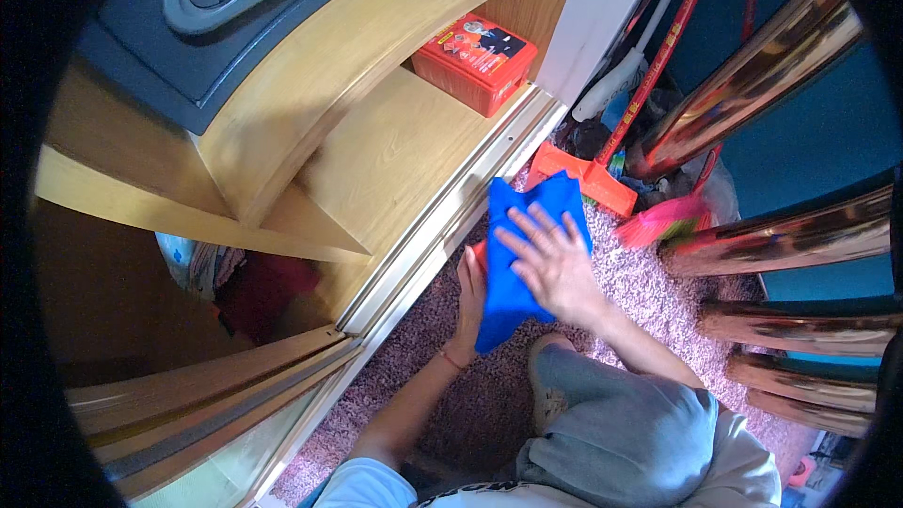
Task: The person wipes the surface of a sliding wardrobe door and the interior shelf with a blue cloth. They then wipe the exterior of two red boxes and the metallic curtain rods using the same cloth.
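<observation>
A bright blue cloth [513, 287] is spread over something in front of my knees, above the carpet. My right hand [555, 268] lies flat on top of the cloth with its fingers spread, slightly blurred. At the cloth's left side, my left hand [470, 301] grips the edge of a red object [481, 254]. Only a small strip of that object shows; the cloth hides its shape. A red plastic box [475, 61] with a printed lid sits on the wooden cabinet floor, beyond both hands.
A dark safe [150, 66] stands on the shelf at upper left. White sliding-door tracks [423, 240] edge the cabinet. Right of my hands are an orange-red dustpan [583, 179], a pink broom [663, 219] and several shiny copper-coloured columns [781, 235]. Purple carpet [649, 292] covers the floor.
</observation>
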Action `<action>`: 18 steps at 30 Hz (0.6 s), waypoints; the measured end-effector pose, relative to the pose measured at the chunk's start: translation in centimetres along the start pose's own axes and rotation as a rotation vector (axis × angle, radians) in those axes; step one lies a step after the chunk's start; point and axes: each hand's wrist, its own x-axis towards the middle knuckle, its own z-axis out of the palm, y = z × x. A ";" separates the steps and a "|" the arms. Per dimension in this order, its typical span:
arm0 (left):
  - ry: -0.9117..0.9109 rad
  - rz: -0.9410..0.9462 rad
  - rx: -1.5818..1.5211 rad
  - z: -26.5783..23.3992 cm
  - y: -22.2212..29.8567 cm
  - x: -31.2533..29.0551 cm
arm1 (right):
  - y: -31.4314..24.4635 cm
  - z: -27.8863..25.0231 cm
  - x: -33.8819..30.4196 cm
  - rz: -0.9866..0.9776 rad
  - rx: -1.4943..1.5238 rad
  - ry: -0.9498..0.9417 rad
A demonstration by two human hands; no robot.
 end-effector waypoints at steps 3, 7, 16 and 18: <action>0.071 0.277 0.728 0.0 1.5 0.6 | 4.1 -0.3 1.0 0.152 0.355 0.038; 0.024 0.255 0.584 0.2 3.3 0.6 | 3.9 -0.2 -0.1 0.228 0.530 0.068; 0.099 0.052 0.227 0.4 2.3 0.5 | -2.0 0.7 -2.0 -0.189 0.164 0.045; 0.079 0.119 0.358 -0.3 2.3 0.0 | -1.1 1.5 -2.1 -0.278 0.253 0.095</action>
